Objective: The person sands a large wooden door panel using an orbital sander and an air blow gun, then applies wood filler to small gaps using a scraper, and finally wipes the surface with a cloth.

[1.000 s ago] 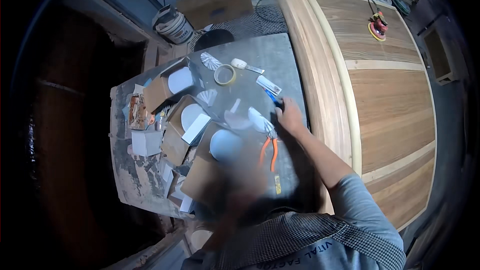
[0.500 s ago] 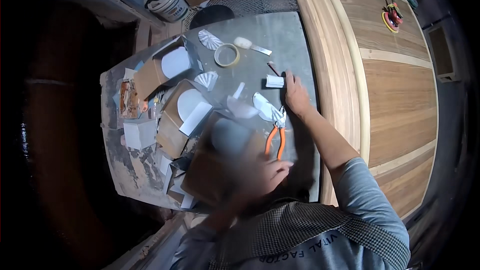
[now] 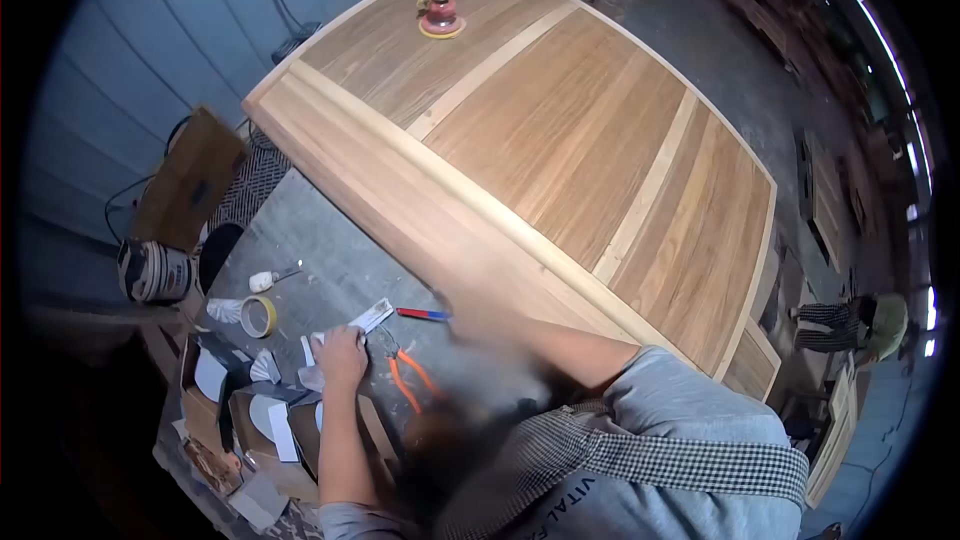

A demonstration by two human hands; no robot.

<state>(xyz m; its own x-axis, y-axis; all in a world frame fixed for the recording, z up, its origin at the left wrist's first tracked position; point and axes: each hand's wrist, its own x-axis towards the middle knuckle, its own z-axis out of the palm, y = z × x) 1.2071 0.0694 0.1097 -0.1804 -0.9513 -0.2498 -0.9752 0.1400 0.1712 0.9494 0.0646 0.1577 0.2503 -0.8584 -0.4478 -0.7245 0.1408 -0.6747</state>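
My left hand (image 3: 341, 356) is closed at the near end of a pale, flat strip (image 3: 373, 316) on the grey tabletop, with its fingers on it. Motion smears my right hand (image 3: 482, 302), which is over the edge of the wooden panel; its fingers cannot be made out. Just left of that hand lies a red and blue pencil-like stick (image 3: 422, 314); whether the hand touches it is unclear. Orange-handled pliers (image 3: 408, 376) rest between my forearms. Crumpled pale material (image 3: 311, 377) shows beside my left wrist.
Open cardboard boxes (image 3: 262, 424) with white discs crowd the near left. A tape roll (image 3: 258, 317), a folded white disc (image 3: 224, 310) and a brush (image 3: 268, 281) lie beyond. The large wooden panel (image 3: 560, 150) carries a red sander (image 3: 440, 15). Another person (image 3: 870, 328) is far right.
The view has swung right towards the wooden panel. My left hand has gone from blurred near the boxes to the pale strip. My right hand has moved off the white piece to the panel's edge.
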